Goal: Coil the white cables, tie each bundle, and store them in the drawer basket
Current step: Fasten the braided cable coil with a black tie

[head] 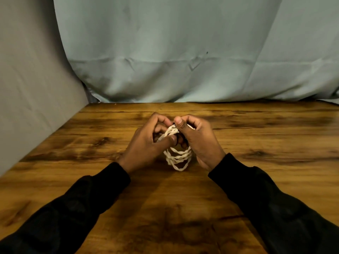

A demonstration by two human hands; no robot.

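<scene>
Hands meet at the middle of the frame, and between them I see the white cable (178, 156) gathered into a small coil of several loops. My view has the left hand (146, 143) curled around the upper part of the bundle, its thumb laid across the front of the strands and its fingers wrapped behind them. The right hand (196, 138) is also curled, its thumb and forefinger pinching the top of the coil where the strands bunch together. The lower loops hang free below both hands, just above the wooden table (256, 180) or touching it; I cannot tell which. A short greyish end pokes out by the left thumb, too small for me to make out. Both forearms come in from the bottom corners in black sleeves (82, 208). Behind the table, across the upper half of the frame, hangs a pale blue-green cloth (183, 52), with a grey cloth (27, 88) along the left edge.
</scene>
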